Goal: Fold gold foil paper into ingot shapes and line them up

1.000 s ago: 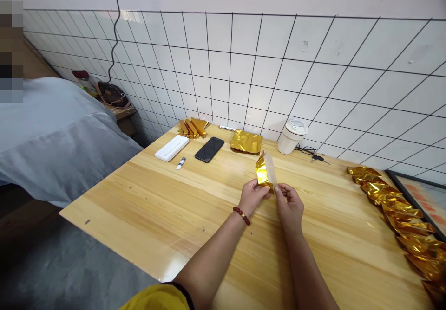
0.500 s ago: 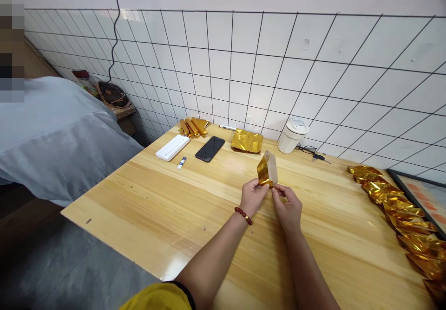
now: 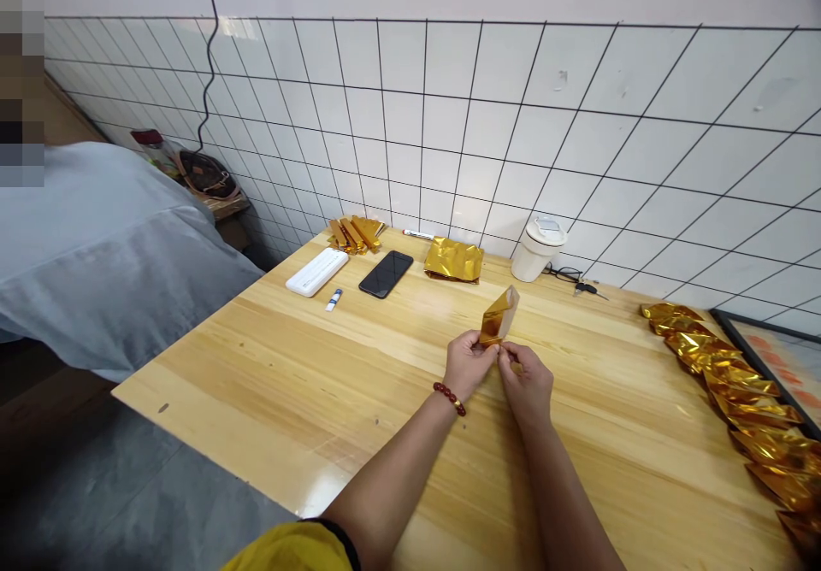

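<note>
A sheet of gold foil paper [image 3: 499, 318], partly folded, stands up between my hands above the table. Its shiny gold side faces left and its pale side shows at the right. My left hand [image 3: 471, 364] pinches the lower left edge of the sheet. At the lower right corner my right hand [image 3: 526, 379] is closed, its thumb and fingertips pressed together on the paper. The two sets of fingertips almost touch. Behind the sheet lies a flat stack of gold foil paper [image 3: 454, 259].
On the wooden table [image 3: 269, 383] are a white power bank [image 3: 317, 272], a black phone [image 3: 386, 273], a small tube [image 3: 334, 300], gold strips [image 3: 356, 234], a lidded white cup [image 3: 537, 249] and keys [image 3: 588, 290]. Folded gold pieces [image 3: 737, 383] line the right side. A person in grey [image 3: 115, 246] is at left.
The foil paper has turned and narrowed in view, its top leaning further right, so less of the pale side shows. Both hands stay nearly in place, still gripping its lower edge.
</note>
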Demonstrator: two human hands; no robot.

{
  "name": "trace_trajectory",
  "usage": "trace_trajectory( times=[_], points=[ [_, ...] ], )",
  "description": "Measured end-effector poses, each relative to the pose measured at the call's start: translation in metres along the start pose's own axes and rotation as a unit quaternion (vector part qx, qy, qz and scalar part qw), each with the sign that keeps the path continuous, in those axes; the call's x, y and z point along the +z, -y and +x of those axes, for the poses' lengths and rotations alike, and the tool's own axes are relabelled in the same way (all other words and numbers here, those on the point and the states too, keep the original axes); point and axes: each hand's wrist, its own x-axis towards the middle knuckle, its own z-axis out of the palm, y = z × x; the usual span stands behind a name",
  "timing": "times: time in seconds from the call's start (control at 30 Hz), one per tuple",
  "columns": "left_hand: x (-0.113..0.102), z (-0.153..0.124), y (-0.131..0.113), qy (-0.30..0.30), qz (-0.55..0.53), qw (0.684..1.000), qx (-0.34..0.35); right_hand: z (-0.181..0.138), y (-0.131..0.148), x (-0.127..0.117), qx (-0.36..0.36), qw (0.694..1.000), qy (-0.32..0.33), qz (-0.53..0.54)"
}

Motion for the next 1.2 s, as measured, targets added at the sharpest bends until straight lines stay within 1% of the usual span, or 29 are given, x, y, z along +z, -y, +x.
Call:
trace_trajectory(
  times=[0.1,0.3,0.5,0.77,0.83,0.93,1.0,1.03,1.1,1.2],
  points=[
    [0.002,-0.001,0.0,-0.016,0.004,1.0,-0.009,-0.001,-0.001,0.0,-0.013,1.0,0.003,-0.025],
    [0.002,-0.001,0.001,-0.019,0.018,1.0,-0.009,-0.007,-0.005,0.003,0.015,0.998,0.017,-0.063],
    [0.001,-0.001,-0.002,0.014,-0.009,0.999,-0.04,-0.004,0.0,-0.001,0.035,0.999,0.022,-0.034],
    [0.001,0.0,-0.001,0.019,-0.011,0.999,-0.049,-0.003,0.006,-0.004,0.109,0.993,0.03,0.029],
    [0.001,0.0,-0.003,0.01,-0.027,0.998,-0.047,-0.003,0.005,-0.003,0.14,0.987,0.015,0.071],
    [0.002,0.001,-0.007,-0.022,-0.072,0.995,-0.059,-0.001,0.003,-0.002,0.196,0.969,-0.046,0.147],
    [0.002,0.002,-0.009,-0.035,-0.097,0.992,-0.076,0.001,0.0,-0.002,0.214,0.958,-0.078,0.172],
    [0.002,0.002,-0.011,-0.038,-0.107,0.99,-0.084,0.001,-0.001,-0.002,0.216,0.957,-0.079,0.174],
    [0.001,0.002,-0.012,-0.04,-0.122,0.988,-0.09,0.001,-0.003,-0.001,0.209,0.962,-0.051,0.169],
    [0.0,0.002,-0.013,-0.034,-0.14,0.985,-0.09,0.001,-0.004,0.0,0.201,0.964,0.014,0.171]
  ],
)
